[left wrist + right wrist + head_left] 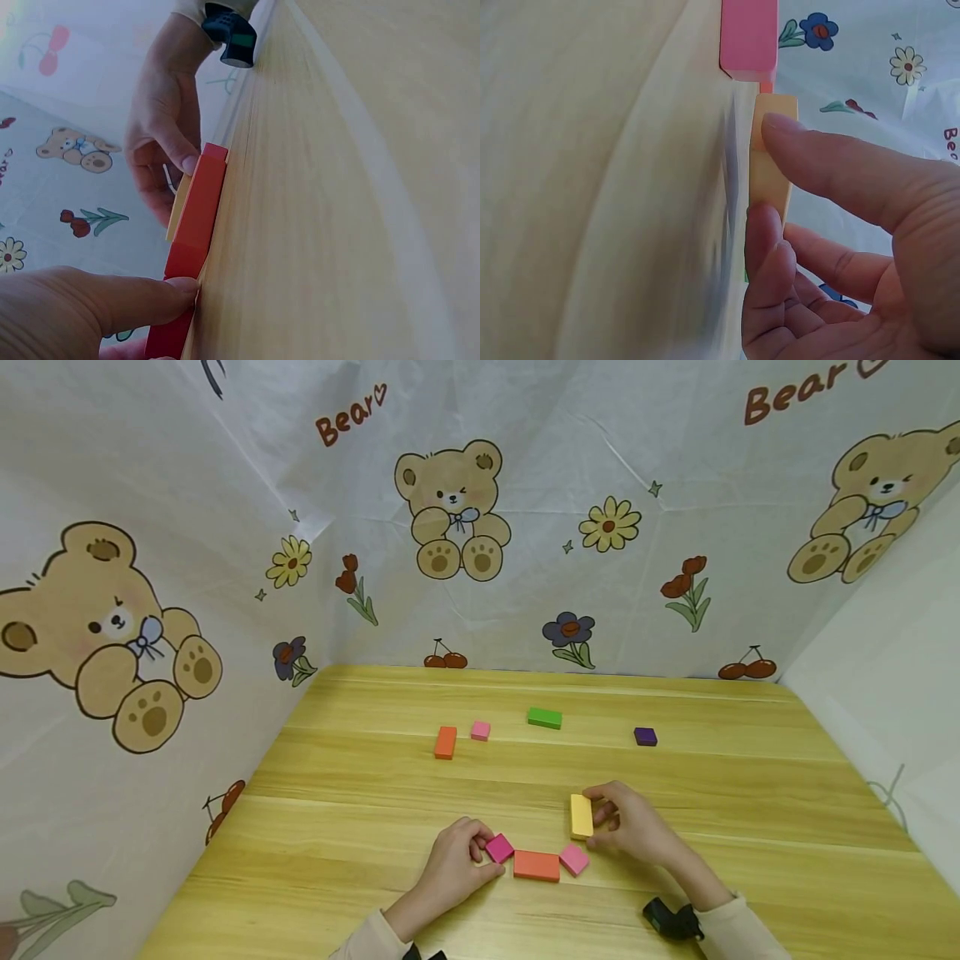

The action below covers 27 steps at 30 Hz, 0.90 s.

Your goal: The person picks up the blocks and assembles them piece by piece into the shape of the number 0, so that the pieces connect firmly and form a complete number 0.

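Note:
My left hand (456, 864) pinches a magenta block (499, 848) between thumb and fingers; in the left wrist view the thumb lies along the block's near side. At that block's corner begins an orange-red rectangular block (536, 865), lying flat. A pink block (574, 860), turned at an angle, meets its right end. Just beyond the pink one, a yellow rectangular block (581, 817) is held by its ends between the thumb and fingers of my right hand (632, 823). The right wrist view shows this yellow block (771, 176) close beside the wood surface.
Farther back on the wooden table (360, 777) lie an orange block (446, 743), a small pink block (481, 731), a green block (544, 718) and a dark purple block (646, 737). A bear-print sheet (525, 610) hangs behind and along the left side.

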Motion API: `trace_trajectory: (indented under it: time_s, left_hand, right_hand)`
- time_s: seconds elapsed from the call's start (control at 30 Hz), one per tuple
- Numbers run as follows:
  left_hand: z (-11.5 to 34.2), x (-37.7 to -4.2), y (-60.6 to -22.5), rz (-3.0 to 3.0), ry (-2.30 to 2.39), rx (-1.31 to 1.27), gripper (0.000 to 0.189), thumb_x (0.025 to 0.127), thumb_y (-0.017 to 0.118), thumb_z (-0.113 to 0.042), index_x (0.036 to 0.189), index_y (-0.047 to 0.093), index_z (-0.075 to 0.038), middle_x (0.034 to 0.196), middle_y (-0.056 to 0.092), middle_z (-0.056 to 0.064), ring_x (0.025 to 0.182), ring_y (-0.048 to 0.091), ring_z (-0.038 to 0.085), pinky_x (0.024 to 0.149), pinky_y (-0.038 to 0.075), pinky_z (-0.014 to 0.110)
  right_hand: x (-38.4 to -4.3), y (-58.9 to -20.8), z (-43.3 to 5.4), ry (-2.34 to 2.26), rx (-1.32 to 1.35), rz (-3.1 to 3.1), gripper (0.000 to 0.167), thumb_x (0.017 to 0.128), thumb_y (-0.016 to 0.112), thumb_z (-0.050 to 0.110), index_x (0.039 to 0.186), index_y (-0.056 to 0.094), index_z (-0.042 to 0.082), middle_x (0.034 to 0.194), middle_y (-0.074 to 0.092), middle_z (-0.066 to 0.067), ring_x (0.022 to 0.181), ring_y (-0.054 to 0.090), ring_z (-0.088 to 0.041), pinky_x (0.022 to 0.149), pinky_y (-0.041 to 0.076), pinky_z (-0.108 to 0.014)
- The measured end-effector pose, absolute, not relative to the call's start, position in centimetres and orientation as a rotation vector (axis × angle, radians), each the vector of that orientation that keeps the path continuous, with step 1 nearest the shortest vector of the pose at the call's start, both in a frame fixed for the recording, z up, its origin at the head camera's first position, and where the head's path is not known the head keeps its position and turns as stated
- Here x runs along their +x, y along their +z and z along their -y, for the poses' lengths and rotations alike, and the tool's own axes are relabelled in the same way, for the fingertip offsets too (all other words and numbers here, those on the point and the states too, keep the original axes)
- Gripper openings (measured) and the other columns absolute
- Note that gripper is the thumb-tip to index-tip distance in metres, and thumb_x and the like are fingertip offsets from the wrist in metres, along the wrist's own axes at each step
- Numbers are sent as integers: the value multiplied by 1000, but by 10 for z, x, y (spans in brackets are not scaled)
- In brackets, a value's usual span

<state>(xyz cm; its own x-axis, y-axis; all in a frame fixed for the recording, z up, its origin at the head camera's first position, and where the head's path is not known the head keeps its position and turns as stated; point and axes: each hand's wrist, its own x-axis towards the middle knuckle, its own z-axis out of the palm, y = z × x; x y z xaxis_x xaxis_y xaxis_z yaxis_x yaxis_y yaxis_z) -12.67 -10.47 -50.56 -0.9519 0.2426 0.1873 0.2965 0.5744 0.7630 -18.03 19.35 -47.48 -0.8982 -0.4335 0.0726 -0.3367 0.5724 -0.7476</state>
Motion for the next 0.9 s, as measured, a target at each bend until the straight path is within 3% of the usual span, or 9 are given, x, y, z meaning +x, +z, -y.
trace_trajectory:
  time_s: [0.9]
  left_hand:
    - [105, -126, -505, 2723, -1339, -472, 32, 66, 89, -11, 89, 67, -10, 78, 56, -6, 64, 46, -1, 60, 41, 17]
  right_hand:
    - [-179, -477, -190, -1213, -698, -2660, 64, 69, 86, 3, 125, 56, -10, 97, 58, -12, 82, 56, -13, 64, 49, -20]
